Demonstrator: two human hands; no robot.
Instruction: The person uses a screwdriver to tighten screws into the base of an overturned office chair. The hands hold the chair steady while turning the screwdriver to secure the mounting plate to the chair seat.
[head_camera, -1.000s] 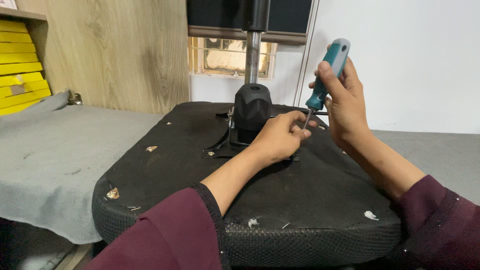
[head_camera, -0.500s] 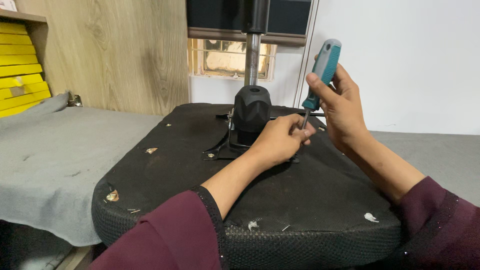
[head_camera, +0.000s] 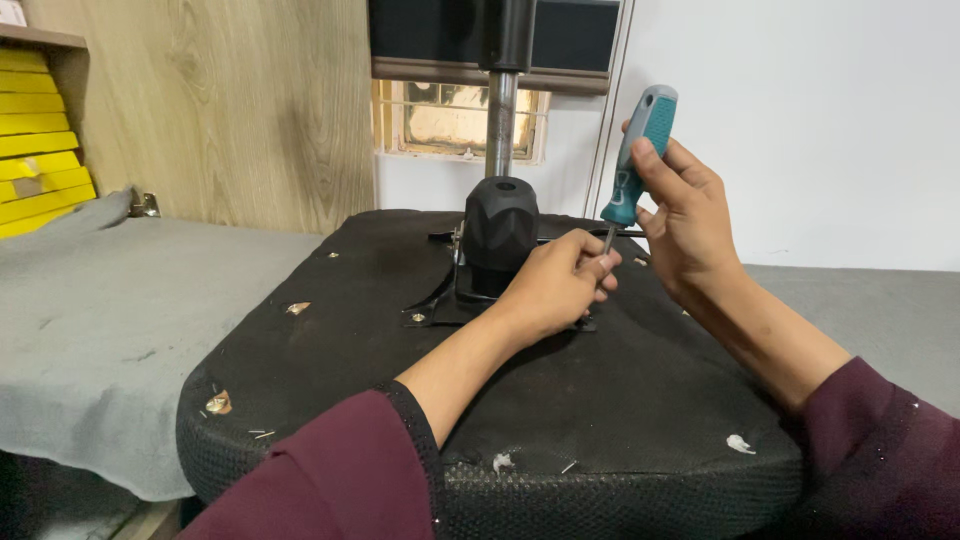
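Grey felt-covered bench (head_camera: 120, 320) carries an upturned black mesh-edged seat cushion (head_camera: 330, 400), overhanging the bench's near edge; open felt along the bench's left side. Black metal mounting plate with ribbed black column socket (head_camera: 500, 235) sits toward the cushion's far edge, centre. Yellow flat boxes (head_camera: 40, 150) stacked on a shelf at far left. Right hand (head_camera: 690, 225) grips a teal-and-grey-handled screwdriver (head_camera: 640, 150), tilted. Left hand (head_camera: 555, 285) is closed, fingertips pinching the screwdriver's shaft tip beside the plate.

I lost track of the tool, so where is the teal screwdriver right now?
In the head view, the teal screwdriver is upright in the right hand, right of the black chair mechanism; the left hand pinches its tip.
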